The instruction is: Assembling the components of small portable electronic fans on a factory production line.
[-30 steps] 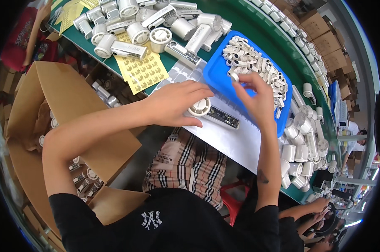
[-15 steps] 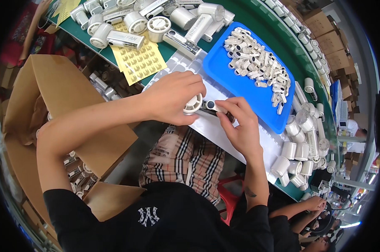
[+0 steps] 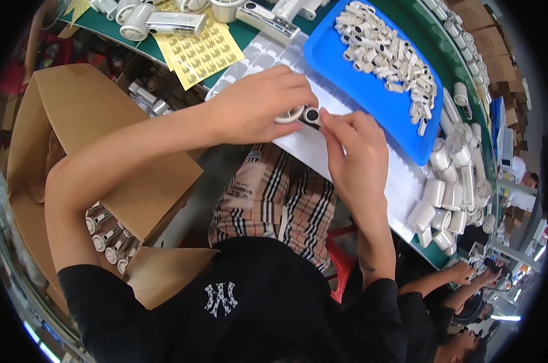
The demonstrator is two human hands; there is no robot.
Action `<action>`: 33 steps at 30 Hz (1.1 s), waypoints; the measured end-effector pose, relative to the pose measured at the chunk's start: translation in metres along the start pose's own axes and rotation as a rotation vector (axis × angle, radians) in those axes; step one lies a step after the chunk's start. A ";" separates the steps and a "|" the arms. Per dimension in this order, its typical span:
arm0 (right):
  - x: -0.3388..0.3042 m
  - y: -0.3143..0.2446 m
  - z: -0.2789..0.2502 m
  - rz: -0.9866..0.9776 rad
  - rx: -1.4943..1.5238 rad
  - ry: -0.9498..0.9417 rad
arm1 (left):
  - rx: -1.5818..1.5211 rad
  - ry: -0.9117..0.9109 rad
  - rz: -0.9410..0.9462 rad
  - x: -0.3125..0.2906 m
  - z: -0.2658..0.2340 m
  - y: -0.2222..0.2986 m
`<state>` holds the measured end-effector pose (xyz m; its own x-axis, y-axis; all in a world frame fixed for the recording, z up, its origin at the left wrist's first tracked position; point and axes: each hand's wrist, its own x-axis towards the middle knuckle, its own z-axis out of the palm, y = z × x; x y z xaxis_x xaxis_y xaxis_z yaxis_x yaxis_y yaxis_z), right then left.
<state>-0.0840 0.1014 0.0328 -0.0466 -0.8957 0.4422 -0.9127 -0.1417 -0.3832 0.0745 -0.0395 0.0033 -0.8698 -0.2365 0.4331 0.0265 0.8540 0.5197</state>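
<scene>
My left hand (image 3: 263, 104) is closed around a white handheld fan (image 3: 290, 115), whose round grilled head shows below the fingers. Against the fan's open handle sits a small white cover piece with a dark oval (image 3: 312, 115). The thumb and fingers of my right hand (image 3: 360, 145) pinch this piece at its far end; my fingers partly hide the handle. Both hands are over the white padded sheet (image 3: 328, 154) at the table's near edge. Beyond them a blue tray (image 3: 328, 51) carries a heap of similar small white pieces (image 3: 386, 51).
Yellow sticker sheets (image 3: 204, 54) and several white fans (image 3: 177, 23) lie at the far left. More fan bodies (image 3: 443, 199) are piled right of the tray. An open cardboard box (image 3: 104, 103) with fans inside stands at my left. Another person's hands (image 3: 462, 272) show at lower right.
The view has shifted, so the table sits higher in it. My right fingers have come closer to the fan, and the small piece now lies against its handle near the head.
</scene>
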 end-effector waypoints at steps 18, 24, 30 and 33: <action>-0.026 0.042 -0.002 0.089 0.462 -0.296 | 0.205 -0.217 -0.165 0.018 0.002 0.043; -0.035 0.041 0.012 -0.028 0.272 -0.091 | 0.267 -0.175 -0.222 0.021 0.019 0.041; -0.034 0.046 0.014 0.121 0.375 -0.080 | 0.261 -0.162 -0.272 0.022 0.024 0.039; -0.035 0.048 0.019 0.231 0.503 -0.112 | 0.222 -0.178 -0.243 0.023 0.018 0.032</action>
<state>-0.1186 0.1176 -0.0161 -0.1540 -0.9626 0.2231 -0.5769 -0.0957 -0.8112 0.0465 -0.0087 0.0164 -0.9100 -0.3773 0.1719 -0.2817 0.8669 0.4112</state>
